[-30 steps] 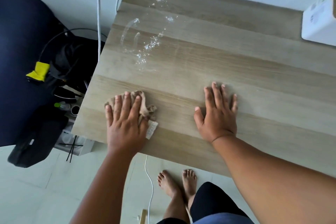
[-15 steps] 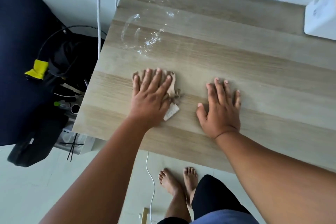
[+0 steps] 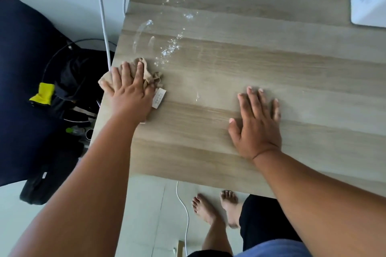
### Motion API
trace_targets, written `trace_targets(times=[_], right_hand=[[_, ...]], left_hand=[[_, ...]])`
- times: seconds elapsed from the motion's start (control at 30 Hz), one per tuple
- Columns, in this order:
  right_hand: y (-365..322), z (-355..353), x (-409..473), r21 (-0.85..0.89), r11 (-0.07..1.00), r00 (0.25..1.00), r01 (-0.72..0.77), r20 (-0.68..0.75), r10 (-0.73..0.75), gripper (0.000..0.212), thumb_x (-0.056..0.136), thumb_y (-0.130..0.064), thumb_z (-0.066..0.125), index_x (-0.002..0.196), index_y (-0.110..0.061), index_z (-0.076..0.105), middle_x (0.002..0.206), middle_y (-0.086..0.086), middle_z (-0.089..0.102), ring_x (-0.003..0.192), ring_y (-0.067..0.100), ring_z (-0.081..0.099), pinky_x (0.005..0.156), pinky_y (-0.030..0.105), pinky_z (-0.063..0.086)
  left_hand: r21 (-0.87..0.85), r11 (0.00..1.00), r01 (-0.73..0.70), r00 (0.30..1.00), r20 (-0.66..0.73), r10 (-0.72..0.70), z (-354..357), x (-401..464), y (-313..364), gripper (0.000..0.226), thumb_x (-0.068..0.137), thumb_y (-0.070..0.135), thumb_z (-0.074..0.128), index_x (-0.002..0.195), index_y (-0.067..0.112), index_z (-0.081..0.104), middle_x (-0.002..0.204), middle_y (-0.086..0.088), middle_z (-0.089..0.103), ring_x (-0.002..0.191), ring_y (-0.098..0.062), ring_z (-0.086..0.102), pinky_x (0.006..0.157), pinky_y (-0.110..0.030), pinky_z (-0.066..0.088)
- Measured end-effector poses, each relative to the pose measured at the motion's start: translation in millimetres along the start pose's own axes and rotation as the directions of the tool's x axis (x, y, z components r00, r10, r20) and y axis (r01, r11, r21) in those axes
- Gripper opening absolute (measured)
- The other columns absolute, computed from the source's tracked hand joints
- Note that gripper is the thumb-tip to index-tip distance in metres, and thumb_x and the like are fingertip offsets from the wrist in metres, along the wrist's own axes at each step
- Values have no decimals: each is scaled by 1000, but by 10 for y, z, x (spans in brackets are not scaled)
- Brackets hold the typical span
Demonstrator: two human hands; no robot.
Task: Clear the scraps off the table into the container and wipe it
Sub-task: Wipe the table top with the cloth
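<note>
Left hand point(image 3: 130, 92) flat on beige cloth point(image 3: 146, 73), fingers straight, pressing it down at table's point(image 3: 271, 64) left edge, about 9 o'clock on tabletop. Cloth's corner overhangs that edge; white tag point(image 3: 158, 98) sticks out at cloth's 5 o'clock. Water streaks and droplets point(image 3: 167, 48) just beyond cloth, toward 12 to 1 o'clock from it. Right hand point(image 3: 258, 125) flat on bare wood, fingers spread, holding nothing, at 3 o'clock from cloth, well apart. White box point(image 3: 367, 4) at table's far right corner, 2 o'clock.
</note>
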State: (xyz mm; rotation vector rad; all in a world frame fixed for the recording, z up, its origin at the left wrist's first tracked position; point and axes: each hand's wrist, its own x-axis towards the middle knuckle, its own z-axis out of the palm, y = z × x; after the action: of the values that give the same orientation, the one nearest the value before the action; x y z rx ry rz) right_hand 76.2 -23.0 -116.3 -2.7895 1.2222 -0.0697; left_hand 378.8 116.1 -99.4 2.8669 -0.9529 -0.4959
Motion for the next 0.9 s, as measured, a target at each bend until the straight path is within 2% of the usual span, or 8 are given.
trace_targets(times=[0.13,0.23,0.37,0.47,0.6,0.73,0.83,0.9], right_hand=[[14,11,-12,-7,1000,1000,-3,-4,3,73,94,-52,39,158,-18,34,171,8,20,159,32,13,126,60,6],[15,4,-13,6,1000,1000,-3,-1,3,73,93,-51,40,158,-18,35,171,7,21,159,32,13,126,61,7],[3,-13,-8,9,1000,1000,-7,10,7,73,92,-51,40,157,-19,36,171,7,21,159,31,13,125,62,8],[-7,-18,7,9,1000,1000,-2,12,2,73,92,-51,40,157,-18,37,171,7,22,159,31,14,125,62,8],[-13,-27,15,13,1000,1000,-5,13,5,73,92,-52,40,157,-18,37,171,7,22,159,31,14,126,62,7],[-14,-44,14,25,1000,1000,-6,22,6,74,92,-52,42,158,-18,36,171,7,21,159,31,13,126,61,4],[-12,-52,-3,31,999,1000,-12,24,11,74,92,-52,42,159,-18,36,171,6,21,159,30,13,127,60,4],[-4,-55,-3,24,1000,1000,-11,20,10,74,92,-52,41,158,-18,36,171,7,22,159,31,13,126,61,5]], left_hand=[[95,988,-120,992,33,118,69,120,372,72,98,56,23,164,38,1,173,-5,-9,158,-31,-17,123,-60,-14],[97,955,-282,959,39,279,165,-134,626,74,95,56,26,165,35,10,174,-6,-3,159,-31,-11,126,-57,-9],[117,827,-550,835,61,547,219,-672,499,69,97,49,39,162,30,28,172,-7,15,160,-32,5,127,-56,7],[126,762,-636,772,72,632,150,-799,62,67,98,48,41,160,25,33,170,-7,21,159,-31,10,128,-56,11],[86,854,-513,858,28,512,37,-661,-198,71,96,52,36,161,24,30,171,-6,17,160,-28,6,128,-54,6],[38,971,-234,970,-50,236,114,-453,121,73,95,51,34,164,30,21,174,-2,6,160,-26,-4,127,-55,-4],[60,995,-86,996,-23,87,216,-312,453,78,94,59,28,165,33,7,174,-6,-3,159,-32,-12,123,-65,-9],[88,990,-107,994,12,106,249,-280,642,80,94,63,26,164,34,3,173,-7,-6,158,-35,-15,120,-69,-9]])
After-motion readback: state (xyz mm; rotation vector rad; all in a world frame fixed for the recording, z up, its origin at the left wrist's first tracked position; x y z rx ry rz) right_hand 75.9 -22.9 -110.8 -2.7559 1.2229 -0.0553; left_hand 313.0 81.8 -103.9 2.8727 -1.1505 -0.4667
